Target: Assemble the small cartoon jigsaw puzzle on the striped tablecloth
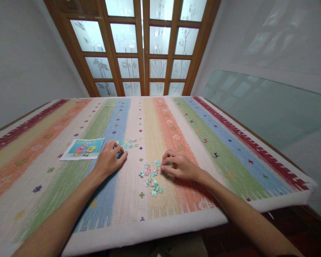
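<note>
My left hand (111, 157) rests low over the cloth, its fingers curled at the near edge of a group of small puzzle pieces (128, 144); what its fingertips hold, if anything, is hidden. A pile of loose pieces (151, 177), mostly teal and pink, lies between my hands. At the right side of that pile is my right hand (176, 165), fingers bent down over some pieces that show partly beneath them. Left of my left hand lies a printed picture (85, 149) of a pink and a yellow cartoon figure on a blue background.
A striped cloth (139, 125) with small woven motifs covers the large table. Wooden doors with frosted glass panes (128, 67) stand beyond the far edge. A greenish glass panel (267, 103) leans along the right wall.
</note>
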Action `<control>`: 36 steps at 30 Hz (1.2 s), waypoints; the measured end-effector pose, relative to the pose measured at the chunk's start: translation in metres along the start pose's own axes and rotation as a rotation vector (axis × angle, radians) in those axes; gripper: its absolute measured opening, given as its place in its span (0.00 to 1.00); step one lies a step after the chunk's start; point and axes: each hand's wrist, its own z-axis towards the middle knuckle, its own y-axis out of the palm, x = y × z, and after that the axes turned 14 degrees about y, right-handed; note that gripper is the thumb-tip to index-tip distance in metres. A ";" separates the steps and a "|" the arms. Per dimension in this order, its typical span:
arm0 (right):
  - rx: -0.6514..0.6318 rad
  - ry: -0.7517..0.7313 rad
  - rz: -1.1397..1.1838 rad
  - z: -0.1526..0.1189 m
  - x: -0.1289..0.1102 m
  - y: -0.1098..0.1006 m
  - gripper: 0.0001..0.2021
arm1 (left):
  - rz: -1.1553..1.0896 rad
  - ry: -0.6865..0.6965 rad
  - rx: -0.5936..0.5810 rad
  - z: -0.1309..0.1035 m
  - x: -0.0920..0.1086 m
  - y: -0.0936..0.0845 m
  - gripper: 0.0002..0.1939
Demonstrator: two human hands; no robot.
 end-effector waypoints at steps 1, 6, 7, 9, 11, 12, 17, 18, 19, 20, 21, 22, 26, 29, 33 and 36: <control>-0.001 -0.002 0.005 0.000 0.000 0.000 0.07 | 0.003 0.001 -0.001 0.000 0.000 0.000 0.12; 0.007 -0.021 0.024 0.000 0.001 -0.001 0.07 | 0.018 0.005 -0.007 0.000 -0.001 -0.001 0.13; 0.005 -0.018 0.025 0.000 0.000 -0.001 0.07 | 0.017 0.001 -0.008 0.000 -0.001 -0.001 0.13; -0.003 -0.007 0.023 0.000 0.000 -0.001 0.08 | 0.009 -0.013 -0.009 0.000 -0.001 -0.002 0.12; -0.006 -0.002 0.022 0.000 0.000 -0.001 0.08 | -0.007 -0.019 -0.007 0.000 -0.002 -0.002 0.11; -0.004 -0.003 0.021 0.000 0.000 -0.001 0.08 | -0.019 -0.015 -0.004 0.000 -0.002 -0.002 0.10; 0.004 -0.024 0.021 0.000 0.000 -0.001 0.08 | -0.062 0.007 0.006 0.000 -0.002 -0.001 0.09; 0.001 -0.021 0.017 0.000 0.000 -0.001 0.08 | -0.064 0.005 0.003 0.001 -0.001 -0.001 0.09; -0.004 -0.015 0.011 0.000 0.000 -0.002 0.08 | -0.065 0.002 0.000 0.001 -0.001 -0.001 0.09; -0.011 -0.009 0.004 0.000 0.000 -0.002 0.08 | -0.066 0.001 -0.002 0.001 -0.001 -0.002 0.09; -0.015 -0.004 -0.001 0.000 0.000 -0.002 0.08 | -0.068 0.001 -0.003 0.001 -0.001 -0.002 0.09; -0.015 0.000 -0.004 0.001 0.000 -0.002 0.08 | -0.069 0.001 -0.004 0.001 -0.001 -0.002 0.09; 0.038 0.012 0.002 0.002 0.003 -0.001 0.08 | -0.062 0.005 -0.007 0.000 -0.002 -0.001 0.10; 0.087 0.049 -0.004 0.003 0.007 -0.002 0.08 | -0.063 0.007 -0.001 0.001 -0.002 -0.001 0.11; 0.155 0.138 0.006 0.005 0.012 -0.006 0.09 | -0.108 -0.001 0.041 0.004 0.005 -0.004 0.09; 0.132 0.129 0.002 0.005 0.013 -0.009 0.08 | -0.205 0.026 0.043 0.007 0.019 -0.007 0.07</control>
